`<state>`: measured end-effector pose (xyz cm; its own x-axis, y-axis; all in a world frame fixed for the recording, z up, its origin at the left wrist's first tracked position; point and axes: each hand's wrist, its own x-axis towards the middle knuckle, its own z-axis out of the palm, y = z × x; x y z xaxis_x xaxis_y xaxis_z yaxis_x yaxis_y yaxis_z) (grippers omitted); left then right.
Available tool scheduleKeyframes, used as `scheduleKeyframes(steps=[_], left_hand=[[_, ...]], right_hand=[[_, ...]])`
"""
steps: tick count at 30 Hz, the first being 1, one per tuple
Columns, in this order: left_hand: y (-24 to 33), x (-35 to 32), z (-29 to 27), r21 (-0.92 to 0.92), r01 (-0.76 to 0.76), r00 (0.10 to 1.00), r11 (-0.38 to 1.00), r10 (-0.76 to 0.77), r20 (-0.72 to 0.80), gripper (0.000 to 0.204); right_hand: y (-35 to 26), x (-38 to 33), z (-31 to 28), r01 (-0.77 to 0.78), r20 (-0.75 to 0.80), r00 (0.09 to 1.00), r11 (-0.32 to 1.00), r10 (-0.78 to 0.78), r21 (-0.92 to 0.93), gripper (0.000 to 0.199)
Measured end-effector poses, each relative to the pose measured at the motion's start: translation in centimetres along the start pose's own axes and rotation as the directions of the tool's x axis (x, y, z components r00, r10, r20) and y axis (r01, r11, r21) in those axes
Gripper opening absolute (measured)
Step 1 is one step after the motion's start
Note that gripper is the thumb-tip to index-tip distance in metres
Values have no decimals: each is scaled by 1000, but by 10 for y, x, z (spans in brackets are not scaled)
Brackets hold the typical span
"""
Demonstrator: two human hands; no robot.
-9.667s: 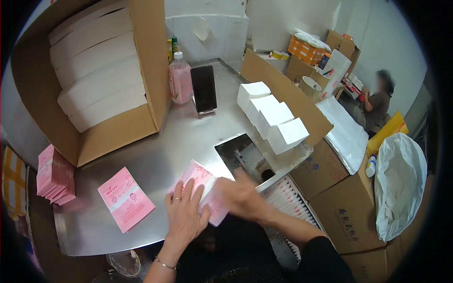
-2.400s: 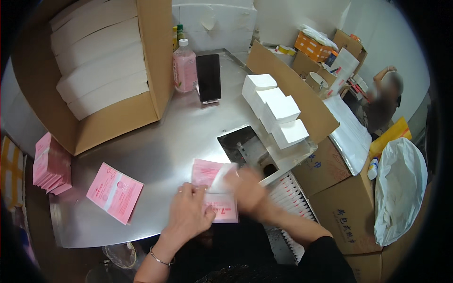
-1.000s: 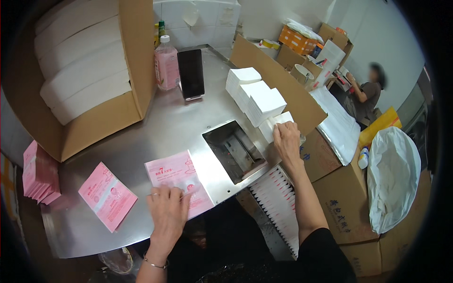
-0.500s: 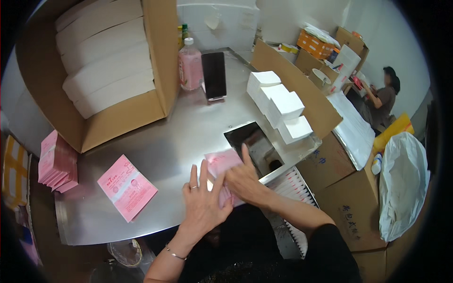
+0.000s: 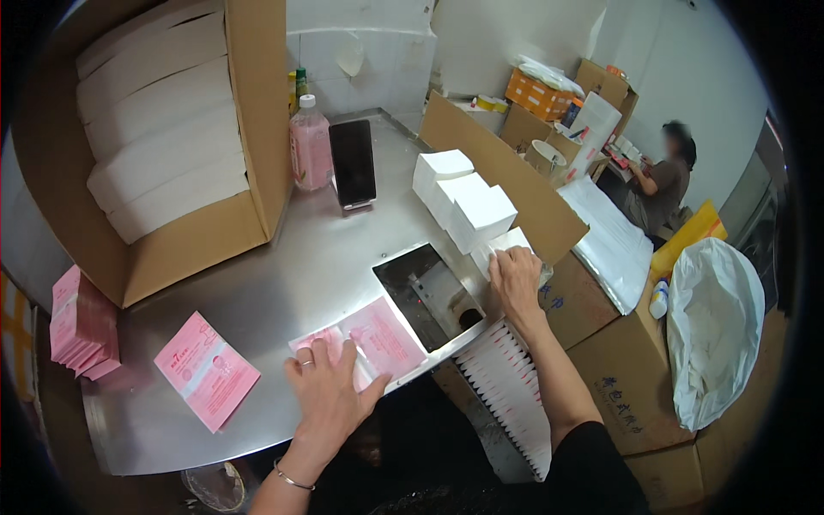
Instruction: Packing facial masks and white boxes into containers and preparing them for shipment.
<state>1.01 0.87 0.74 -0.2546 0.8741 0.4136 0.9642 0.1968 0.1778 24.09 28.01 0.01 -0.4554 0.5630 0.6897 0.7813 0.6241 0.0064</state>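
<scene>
Left hand (image 5: 330, 390) splayed on pink packet (image 5: 388, 333); right hand (image 5: 518, 281) curled at white stack (image 5: 508, 241), packet's 2 o'clock, grip hidden, unclear. Steel table (image 5: 283, 283), tiled wall (image 5: 388, 77).

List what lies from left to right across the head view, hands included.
Stack of pink packets, flat pink packet, left hand, right hand, white plastic bag.

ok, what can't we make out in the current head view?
All head view:
Right hand on the small white paper stack: its own back hides whether it pinches paper.
Pink printed rectangular sheet: partly covered by the left hand.
Large brown cardboard carton: top cut off by the picture's upper edge.
What the distant, dark-topped seated person handles: too small.
</scene>
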Motion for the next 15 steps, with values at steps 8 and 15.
scheduleKeyframes(steps=[8, 15], left_hand=[[-6, 1, 1, -70, -38, 996, 997, 43, 80, 43], [-8, -4, -1, -320, -66, 992, 945, 97, 79, 52]], right_hand=[[2, 1, -6, -34, -31, 999, 996, 37, 83, 21], [-126, -53, -37, 518, -104, 835, 707, -541, 482, 40]])
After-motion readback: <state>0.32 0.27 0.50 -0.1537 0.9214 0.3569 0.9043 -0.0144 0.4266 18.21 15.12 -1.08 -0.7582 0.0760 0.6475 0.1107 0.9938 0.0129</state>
